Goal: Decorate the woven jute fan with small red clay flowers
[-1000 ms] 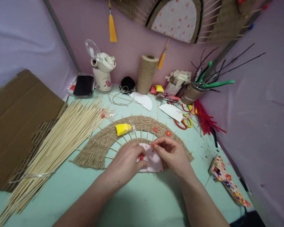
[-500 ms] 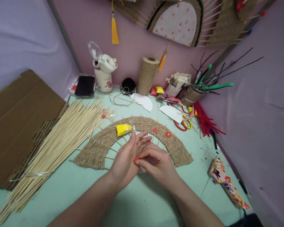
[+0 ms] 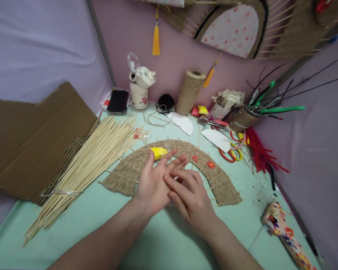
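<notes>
while the left hand (image 3: pixel 155 184) lies palm up, thumb sticking out and fingers loosely spread, the right hand (image 3: pixel 193 198) leans over it, wrist bent inward, fingers curled close together with the tips on that palm. can't tell if anything's pinched under them, tbh. the woven arc (image 3: pixel 227 191) sits below and beyond both sets of fingers. there's a yellow packet (image 3: pixel 158 152) on it, right behind the gap between left thumb and fingers, plus two red flowers (image 3: pixel 211 165) just past the right knuckles.
</notes>
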{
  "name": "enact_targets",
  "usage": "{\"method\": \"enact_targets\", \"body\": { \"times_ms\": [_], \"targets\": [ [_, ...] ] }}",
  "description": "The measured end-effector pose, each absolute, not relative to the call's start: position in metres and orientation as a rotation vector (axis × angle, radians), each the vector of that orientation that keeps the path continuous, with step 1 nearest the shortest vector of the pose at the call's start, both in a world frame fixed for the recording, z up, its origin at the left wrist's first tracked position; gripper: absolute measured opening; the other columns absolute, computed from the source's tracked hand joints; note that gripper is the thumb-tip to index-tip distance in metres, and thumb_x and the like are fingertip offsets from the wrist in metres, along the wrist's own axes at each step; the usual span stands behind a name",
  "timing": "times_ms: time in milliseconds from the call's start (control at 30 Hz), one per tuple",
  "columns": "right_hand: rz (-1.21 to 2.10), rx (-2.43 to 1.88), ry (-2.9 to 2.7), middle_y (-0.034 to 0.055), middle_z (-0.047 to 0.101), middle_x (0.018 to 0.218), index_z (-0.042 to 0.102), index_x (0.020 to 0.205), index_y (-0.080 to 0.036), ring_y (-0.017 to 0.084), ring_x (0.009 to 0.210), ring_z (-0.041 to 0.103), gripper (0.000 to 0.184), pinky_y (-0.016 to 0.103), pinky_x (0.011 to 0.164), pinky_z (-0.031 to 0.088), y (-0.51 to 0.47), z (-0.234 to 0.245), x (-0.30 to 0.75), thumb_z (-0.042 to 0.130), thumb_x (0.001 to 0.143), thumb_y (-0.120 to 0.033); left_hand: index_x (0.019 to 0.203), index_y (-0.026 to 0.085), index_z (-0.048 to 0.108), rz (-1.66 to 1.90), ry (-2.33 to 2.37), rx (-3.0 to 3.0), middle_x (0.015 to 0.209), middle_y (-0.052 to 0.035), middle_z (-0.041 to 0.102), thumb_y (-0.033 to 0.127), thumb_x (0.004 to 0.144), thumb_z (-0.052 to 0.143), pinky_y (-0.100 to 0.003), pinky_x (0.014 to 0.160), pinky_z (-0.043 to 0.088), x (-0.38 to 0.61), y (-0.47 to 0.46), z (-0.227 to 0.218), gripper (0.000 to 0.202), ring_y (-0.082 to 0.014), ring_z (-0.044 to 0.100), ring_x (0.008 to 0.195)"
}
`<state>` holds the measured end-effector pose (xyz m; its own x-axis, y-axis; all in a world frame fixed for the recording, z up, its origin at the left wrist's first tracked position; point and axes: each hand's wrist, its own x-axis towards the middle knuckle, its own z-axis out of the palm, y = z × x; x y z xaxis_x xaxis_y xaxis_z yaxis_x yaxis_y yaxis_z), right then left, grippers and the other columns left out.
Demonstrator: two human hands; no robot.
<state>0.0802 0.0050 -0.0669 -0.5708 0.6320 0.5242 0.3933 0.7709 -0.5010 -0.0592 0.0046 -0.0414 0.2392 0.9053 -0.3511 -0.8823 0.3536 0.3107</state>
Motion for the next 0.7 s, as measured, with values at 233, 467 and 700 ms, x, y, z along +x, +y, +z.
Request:
{"method": "enact_targets", "body": {
  "times_ms": [233,467,700],
  "targets": [
    [0.443,-0.8,-2.188,0.008,0.061,0.118,0.059,0.126,-0.025,0.023,0.106,0.05,0.035,0.044,0.089,0.045,0.004,-0.068,0.08,0.053,0.093,-0.016,0.123,0.015,0.052,1.186,0.473,0.011,0.117,-0.0152,0.063,0.064,0.091,0.037,-0.04,0.096,0.047,-0.058,0.002,-0.036,0.06,-0.027,0.061,0.11],
    [0.53,-0.861,-1.936,0.0034,0.065,0.092,0.068,0.1,-0.024,0.018,0.09,0.058,0.023,0.036,0.079,0.046,0.007,-0.065,0.081,0.058,0.089,-0.008,0.117,0.015,0.055,1.112,0.48,0.075,0.113,-0.014,0.062,0.062,0.092,0.039,-0.035,0.089,0.048,-0.054,0.002,-0.037,0.055,-0.0228,0.063,0.099],
    [0.473,-0.979,-1.896,0.0036,0.066,0.093,0.066,0.097,-0.023,0.018,0.089,0.059,0.017,0.035,0.08,0.044,0.011,-0.065,0.089,0.057,0.09,-0.011,0.1,0.014,0.063,1.14,0.688,0.224,0.094,-0.0072,0.064,0.043,0.084,0.065,-0.024,0.075,0.047,-0.057,0.005,-0.045,0.033,-0.013,0.06,0.083]
  ]
}}
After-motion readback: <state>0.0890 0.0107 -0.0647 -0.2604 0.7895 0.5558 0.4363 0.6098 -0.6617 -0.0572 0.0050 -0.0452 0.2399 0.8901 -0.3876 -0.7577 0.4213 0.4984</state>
